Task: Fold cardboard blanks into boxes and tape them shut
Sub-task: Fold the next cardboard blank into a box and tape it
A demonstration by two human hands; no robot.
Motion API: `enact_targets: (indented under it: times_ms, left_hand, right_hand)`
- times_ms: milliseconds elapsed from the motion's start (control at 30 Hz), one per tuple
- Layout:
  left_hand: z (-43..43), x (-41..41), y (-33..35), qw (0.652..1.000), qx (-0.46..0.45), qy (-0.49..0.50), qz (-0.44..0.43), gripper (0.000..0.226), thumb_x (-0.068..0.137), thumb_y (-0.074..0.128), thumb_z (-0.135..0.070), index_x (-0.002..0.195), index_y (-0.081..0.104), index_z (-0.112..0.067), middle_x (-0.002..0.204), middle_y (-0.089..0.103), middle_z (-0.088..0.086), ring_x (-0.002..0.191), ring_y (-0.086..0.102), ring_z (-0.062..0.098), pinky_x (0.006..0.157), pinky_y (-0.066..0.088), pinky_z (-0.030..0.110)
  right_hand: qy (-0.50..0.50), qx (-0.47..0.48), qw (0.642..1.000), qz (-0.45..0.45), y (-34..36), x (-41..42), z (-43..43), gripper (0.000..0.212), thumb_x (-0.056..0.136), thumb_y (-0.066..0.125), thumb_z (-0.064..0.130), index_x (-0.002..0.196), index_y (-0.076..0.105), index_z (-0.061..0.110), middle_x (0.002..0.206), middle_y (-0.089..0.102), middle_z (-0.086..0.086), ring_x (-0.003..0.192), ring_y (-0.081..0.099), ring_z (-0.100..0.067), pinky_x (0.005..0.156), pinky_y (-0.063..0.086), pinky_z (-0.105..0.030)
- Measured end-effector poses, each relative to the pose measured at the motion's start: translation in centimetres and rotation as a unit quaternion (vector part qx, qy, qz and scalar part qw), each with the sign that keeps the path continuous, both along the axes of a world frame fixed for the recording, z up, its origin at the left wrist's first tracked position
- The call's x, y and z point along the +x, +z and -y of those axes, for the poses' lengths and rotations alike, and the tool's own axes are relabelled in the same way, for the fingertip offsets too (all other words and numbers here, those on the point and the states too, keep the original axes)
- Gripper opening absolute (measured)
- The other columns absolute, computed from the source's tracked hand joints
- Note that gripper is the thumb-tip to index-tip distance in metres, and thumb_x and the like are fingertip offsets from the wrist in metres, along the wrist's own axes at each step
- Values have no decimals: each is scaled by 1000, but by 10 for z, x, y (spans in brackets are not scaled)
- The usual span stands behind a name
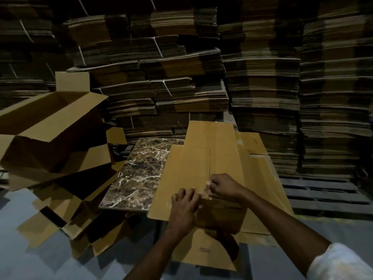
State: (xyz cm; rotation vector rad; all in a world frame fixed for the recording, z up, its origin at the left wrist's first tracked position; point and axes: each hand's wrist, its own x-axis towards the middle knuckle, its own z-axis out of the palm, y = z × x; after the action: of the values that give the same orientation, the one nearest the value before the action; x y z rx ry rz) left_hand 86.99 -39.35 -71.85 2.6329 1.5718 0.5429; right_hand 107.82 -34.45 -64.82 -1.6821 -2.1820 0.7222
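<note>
Taping is the step in hand, by the look of it; the box (201,158) lies lengthwise away from the person, its near end under both hands, its flaps folded shut and meeting along a centre seam (210,160); it sits partly over the marbled slab (141,168) and partly over loose flat blanks (260,170) to the right. The left hand (184,207) rests on the near end of the top, fingers spread and only lightly bent, pressing the cardboard down and gripping nothing; the right hand (224,186) is just beside it at the seam, fingertips bunched and pinching a pale, shiny tape strip (207,183), though the strip is small and I cannot see a roll or dispenser anywhere. So this reads as the start of a run, with the tape end being stuck down at the near edge; most of the seam beyond shows bare cardboard, so the seal is barely begun. Next move, I'd judge: anchor that end firmly, keep the left hand holding the flaps flush, then draw the tape straight up the seam to the far end; any drift sideways and one flap goes unsealed. Off to the left, made-up open boxes (50,126) are piled; tall stacks of blanks (262,77) wall in the background.
</note>
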Motion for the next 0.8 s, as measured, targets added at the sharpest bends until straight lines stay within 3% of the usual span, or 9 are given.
enact_targets:
  times_ms: [233, 300, 367, 500, 633, 733, 800]
  left_hand:
    - [11, 25, 1, 994, -22, 70, 76, 37, 95, 44, -58, 118, 59, -33, 135, 54, -10, 123, 44, 21, 97, 37, 45]
    - [15, 27, -5, 995, -11, 41, 92, 33, 93, 54, -50, 122, 56, -33, 133, 54, -10, 123, 48, 21, 94, 42, 43]
    - [15, 26, -9, 995, -22, 25, 89, 44, 89, 66, -42, 129, 52, -32, 134, 52, -9, 120, 52, 23, 91, 46, 40]
    - [21, 34, -8, 999, -31, -30, -14, 76, 71, 73, -53, 142, 49, -36, 139, 47, 1, 114, 46, 23, 84, 40, 36]
    - [25, 49, -9, 995, -88, -16, -36, 94, 64, 79, -37, 149, 40, -40, 145, 44, 7, 111, 43, 26, 79, 25, 35]
    - [27, 52, -13, 996, -75, -1, -49, 94, 59, 78, -28, 146, 44, -41, 145, 46, 9, 106, 44, 26, 77, 27, 36]
    - [31, 52, -14, 996, -80, 9, -46, 95, 56, 74, -22, 145, 45, -39, 146, 44, 10, 108, 44, 27, 84, 35, 37]
  right_hand:
    - [-92, -111, 978, -153, -3, 6, -12, 27, 99, 62, 27, 75, 55, 19, 72, 58, 1, 63, 49, -12, 61, 39, -30]
    - [-86, -163, 961, -205, -6, 12, -12, 23, 94, 72, 24, 77, 59, 15, 73, 63, -4, 63, 57, -12, 62, 45, -31]
    - [-55, -191, 951, -237, -7, 16, -11, 21, 89, 79, 23, 76, 65, 12, 75, 69, -7, 68, 64, -16, 64, 50, -32]
    - [-49, -212, 950, -226, -4, 16, -13, 18, 91, 76, 19, 78, 68, 10, 72, 69, -5, 65, 62, -15, 60, 49, -28]
    - [-24, -186, 966, -180, -3, 13, -16, 21, 93, 75, 23, 79, 72, 7, 75, 73, -6, 66, 64, -13, 64, 50, -31]
    - [-12, -177, 971, -163, -1, 9, -15, 21, 92, 76, 23, 81, 74, 5, 73, 73, -4, 64, 64, -11, 62, 51, -31]
    - [9, -165, 977, -134, 2, 7, -15, 23, 92, 75, 24, 85, 74, 2, 71, 72, -2, 63, 64, -11, 63, 52, -32]
